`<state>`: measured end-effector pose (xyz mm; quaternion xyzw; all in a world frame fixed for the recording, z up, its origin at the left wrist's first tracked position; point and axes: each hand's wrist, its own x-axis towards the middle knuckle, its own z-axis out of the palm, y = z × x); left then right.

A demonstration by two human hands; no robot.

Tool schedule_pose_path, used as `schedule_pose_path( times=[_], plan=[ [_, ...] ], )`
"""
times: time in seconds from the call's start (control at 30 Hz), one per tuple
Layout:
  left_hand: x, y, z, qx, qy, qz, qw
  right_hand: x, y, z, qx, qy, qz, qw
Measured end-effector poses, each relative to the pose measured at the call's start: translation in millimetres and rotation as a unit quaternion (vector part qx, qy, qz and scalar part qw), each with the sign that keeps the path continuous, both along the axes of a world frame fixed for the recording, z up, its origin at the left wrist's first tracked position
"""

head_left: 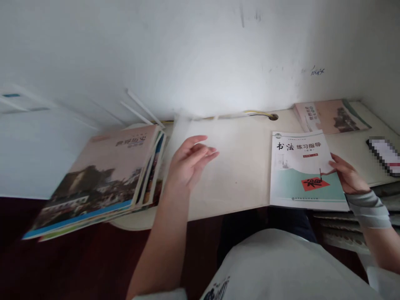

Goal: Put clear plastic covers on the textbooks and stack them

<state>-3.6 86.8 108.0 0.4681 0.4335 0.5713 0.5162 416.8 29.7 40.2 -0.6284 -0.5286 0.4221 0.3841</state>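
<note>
And here's the right hand (351, 177), fingers grasping the calligraphy booklet (287, 183) by its right edge, thumb over the front cover! The booklet sits just left of those fingers, cover up, at the near side of the bench (243, 183). Over to the left hand (192, 162): raised above the bench, fingers half curled, pale blur around them, so I can't tell whether they pinch a thin clear film or nothing at all. Left of those fingers, a stack of books (106, 175); beyond the right fingers, a pink-covered book (334, 116), and off to their right, a phone (387, 156). Looks like a handling step, the right hand steadying the booklet. To my eye, the next move calls for a secure right grip and light, careful left fingers.
</note>
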Motion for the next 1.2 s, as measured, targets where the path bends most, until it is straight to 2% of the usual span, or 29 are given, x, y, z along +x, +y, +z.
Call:
schedule_pose_path(
  times=[0.1,0.2,0.27,0.33,0.4,0.47,0.5,0.53,0.63,0.73,0.8,0.9,1.2],
  plan=[
    [-42,-2,-27.2,-0.052,0.128,0.069,0.988,-3,16,-15.4,-0.033,0.132,-0.018,0.991],
    [-70,-4,-49.0,-0.073,0.298,0.085,0.948,-6,42,-24.7,-0.009,0.127,-0.016,0.992],
    [-81,-6,-55.5,-0.076,0.405,0.076,0.908,-7,58,-28.2,-0.006,0.093,0.012,0.996],
    [-84,-10,-55.4,-0.070,0.510,0.071,0.855,-7,71,-29.0,0.004,0.025,0.017,1.000],
    [-74,-18,-51.4,-0.028,0.609,0.104,0.785,-10,76,-26.0,0.059,-0.104,-0.018,0.993],
    [-49,-26,-47.5,0.046,0.680,0.153,0.715,-23,76,-19.2,0.148,-0.260,-0.043,0.953],
    [-32,-30,-47.0,0.080,0.699,0.156,0.693,-34,76,-15.2,0.187,-0.326,-0.034,0.926],
    [-12,-34,-47.9,0.097,0.705,0.127,0.691,-49,75,-11.4,0.213,-0.375,-0.001,0.902],
    [50,-41,-60.2,0.117,0.713,-0.038,0.690,-107,77,-6.2,0.226,-0.450,0.133,0.854],
    [89,-45,-81.7,0.110,0.727,-0.092,0.671,-157,88,-12.5,0.213,-0.473,0.241,0.821],
    [97,-46,-95.0,0.097,0.737,-0.099,0.661,-174,97,-19.9,0.192,-0.485,0.280,0.806],
    [93,-49,-106.5,0.089,0.746,-0.095,0.653,-177,104,-30.0,0.173,-0.507,0.296,0.791],
    [90,-50,-109.2,0.089,0.740,-0.090,0.661,-167,102,-35.9,0.186,-0.507,0.297,0.787]
  ],
)
